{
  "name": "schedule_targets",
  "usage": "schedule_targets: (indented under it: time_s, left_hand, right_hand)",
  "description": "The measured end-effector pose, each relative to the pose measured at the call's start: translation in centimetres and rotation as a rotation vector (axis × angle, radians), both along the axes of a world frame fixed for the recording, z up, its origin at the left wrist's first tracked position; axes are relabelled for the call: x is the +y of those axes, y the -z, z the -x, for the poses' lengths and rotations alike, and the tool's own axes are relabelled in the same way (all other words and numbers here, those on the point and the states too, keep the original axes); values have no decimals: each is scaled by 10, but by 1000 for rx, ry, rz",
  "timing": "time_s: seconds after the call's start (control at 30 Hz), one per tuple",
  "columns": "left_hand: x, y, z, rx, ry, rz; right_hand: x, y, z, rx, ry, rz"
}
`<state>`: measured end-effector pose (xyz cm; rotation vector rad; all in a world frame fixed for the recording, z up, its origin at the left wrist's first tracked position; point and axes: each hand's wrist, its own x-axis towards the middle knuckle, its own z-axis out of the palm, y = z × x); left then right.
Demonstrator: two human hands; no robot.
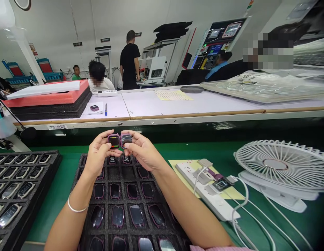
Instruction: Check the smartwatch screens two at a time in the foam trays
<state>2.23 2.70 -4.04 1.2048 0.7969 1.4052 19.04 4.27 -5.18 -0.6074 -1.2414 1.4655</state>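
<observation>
My left hand (99,150) grips a purple-framed smartwatch (114,141) whose screen is lit, with red and green showing at its lower edge. Pinched in my right hand (141,148) is a second purple smartwatch (126,138), its dark face partly under my thumb. The two watches are held side by side, very close together. Below them lies a black foam tray (108,200) holding rows of similar purple watches; two slots near the far rows hold no watch. Some watches in the far row have white text on their screens.
Another foam tray (38,190) with pale-framed watches lies left. At right are a white power strip (211,195) with chargers and cables, and a white fan (282,167). A raised shelf (148,104) bears foam sheets (52,94), a pen (105,109) and plastic trays. People are beyond.
</observation>
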Motion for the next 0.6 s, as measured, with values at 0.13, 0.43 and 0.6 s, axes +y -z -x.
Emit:
schedule_targets:
  time_s: [0.13,0.43,0.6]
  left_hand:
    - [3,-8,1,-23,-14,-23]
    - [39,-71,0,32,2,-247]
    - [49,-97,-3,46,-37,-343]
  right_hand:
    - [6,-8,-2,57,-39,25]
    - [47,-80,-8,72,-79,-207]
    - [55,-110,-9,64,-78,-314]
